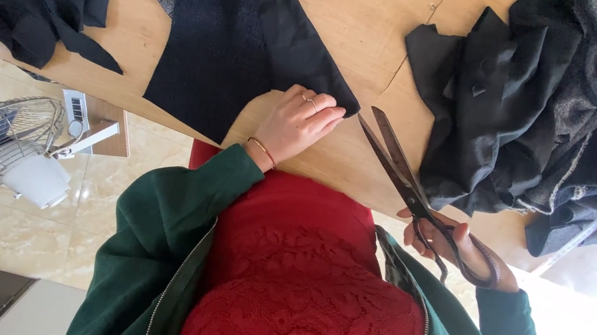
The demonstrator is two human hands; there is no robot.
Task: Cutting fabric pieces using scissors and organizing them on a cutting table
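2 hands (298,123): flat black cloth (236,36), long steel scissors (408,186).

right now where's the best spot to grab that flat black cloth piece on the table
Pinch the black cloth piece at its pointed corner nearest the person, coming from the table edge. It lies flat, that corner is free, and the left hand rests there already. The right hand holds open scissors close by, so keep clear of the blades.

A single head-worn camera looks steeply down from close above the person's own chest. The wooden tabletop (357,8) fills the frame toward twelve o'clock, the tiled floor (20,234) lies toward eight o'clock, and both hands show near the middle.
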